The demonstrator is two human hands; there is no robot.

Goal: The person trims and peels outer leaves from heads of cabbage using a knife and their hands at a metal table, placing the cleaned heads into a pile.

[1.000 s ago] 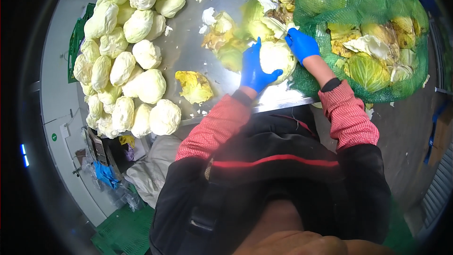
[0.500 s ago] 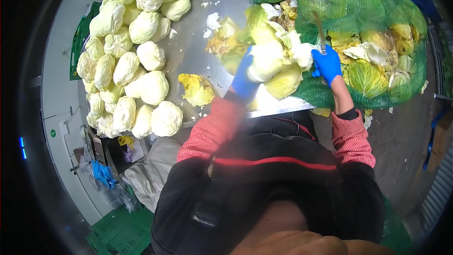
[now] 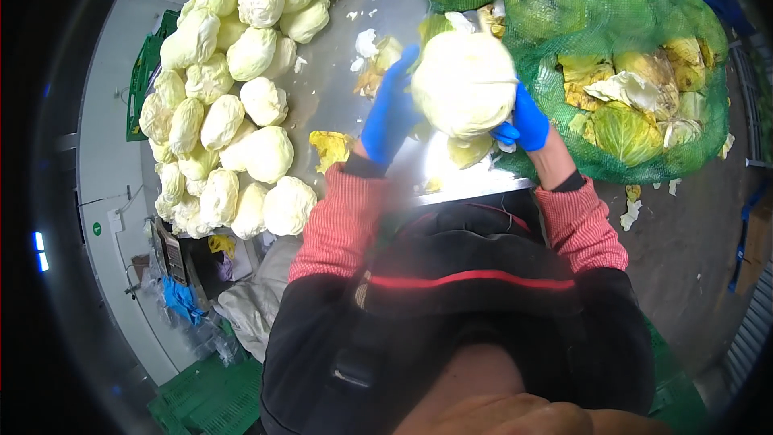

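A pale, peeled cabbage (image 3: 465, 84) is held up over the near edge of the metal table (image 3: 338, 84). My right hand (image 3: 529, 122), in a blue glove, grips it from its right side, with fingers curled at its lower edge. To the left of the cabbage is my gloved left hand (image 3: 390, 109), slightly blurred, its fingers stretched out and apart from the head. No knife can be made out clearly now; the cabbage hides part of the right hand. Below the cabbage lies a yellow-green leaf piece (image 3: 469, 151).
Several peeled cabbages (image 3: 221, 125) are heaped on the table's left. A green net sack (image 3: 620, 8) of cabbages and yellowed leaves lies at the right. A yellow leaf (image 3: 330, 149) and white scraps (image 3: 366, 43) lie on the metal. A green crate (image 3: 205, 399) stands at lower left.
The loose outer leaves have come off around the cabbage, which now shows pale and round. My left hand has moved left off it. My right hand, earlier with a knife, has shifted left onto the cabbage.
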